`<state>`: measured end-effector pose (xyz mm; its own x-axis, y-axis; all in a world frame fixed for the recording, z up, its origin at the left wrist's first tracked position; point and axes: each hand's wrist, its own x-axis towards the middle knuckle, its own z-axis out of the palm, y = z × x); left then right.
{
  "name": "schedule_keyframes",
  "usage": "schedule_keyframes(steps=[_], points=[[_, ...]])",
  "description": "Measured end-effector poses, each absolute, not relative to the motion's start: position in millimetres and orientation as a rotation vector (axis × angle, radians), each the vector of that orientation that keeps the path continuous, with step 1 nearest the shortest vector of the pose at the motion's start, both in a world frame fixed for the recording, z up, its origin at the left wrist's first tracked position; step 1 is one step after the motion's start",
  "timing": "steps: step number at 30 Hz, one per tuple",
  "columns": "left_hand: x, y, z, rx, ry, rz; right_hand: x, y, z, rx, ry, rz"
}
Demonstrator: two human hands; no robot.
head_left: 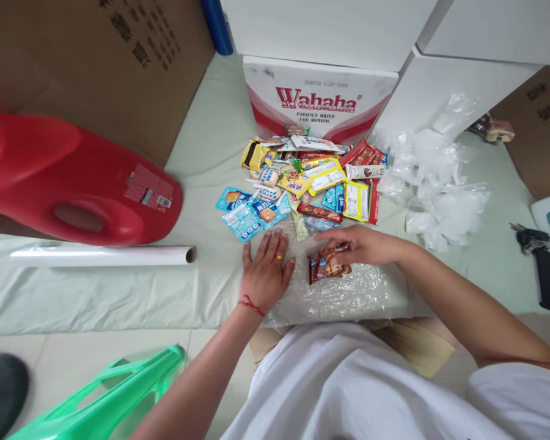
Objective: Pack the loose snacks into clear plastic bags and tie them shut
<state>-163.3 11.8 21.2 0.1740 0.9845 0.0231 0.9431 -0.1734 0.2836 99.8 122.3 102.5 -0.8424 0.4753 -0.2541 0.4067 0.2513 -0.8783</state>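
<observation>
Near the front edge of the tabletop (211, 293), on a spread of clear film (343, 299), lies a brown snack packet (321, 269), glossy and creased; whether it is one wrapper or two overlapping is hard to tell. The right hand (352, 247) has its grip closed on it from above, fingers bent over the wrapper. At the film's left side, the left hand (266, 269) rests palm down, fingers extended, gripping nothing.

As things lie, the brown packet is apart from the snack pile (323, 177), where most of the other packets lie loose. The film looks flat and wrinkled, not folded over anything, so the work seems far from finished.

Just beyond the hands, the pile mixes slim red bars, flat yellow sachets and shiny blue biscuit packs. To its right sits a billowy heap of clear plastic bags (449, 208), thin and crumpled. Behind stands a stiff white-and-red carton (321, 101).

Farther left are a smooth, rounded red jug (36, 165) and a slender white roll (101, 255) with a hollow core, both on pale, softly creased cloth.
</observation>
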Motion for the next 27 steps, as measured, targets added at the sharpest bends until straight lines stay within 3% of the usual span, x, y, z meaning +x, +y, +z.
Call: schedule_keyframes(steps=[5, 14, 27], points=[[-162.6, 11.4, 19.4, 2.261, 1.892, 0.289, 83.8, 111.2, 87.3, -0.755, -2.713, 1.074], [-161.6, 11.8, 19.0, 2.261, 1.909, 0.277, 82.9, 62.4, 80.6, -0.99, -2.894, 0.64], [-162.4, 11.9, 17.5, 2.244, 1.877, 0.348, 84.9, 48.2, 70.6, -1.013, -2.793, 0.578]])
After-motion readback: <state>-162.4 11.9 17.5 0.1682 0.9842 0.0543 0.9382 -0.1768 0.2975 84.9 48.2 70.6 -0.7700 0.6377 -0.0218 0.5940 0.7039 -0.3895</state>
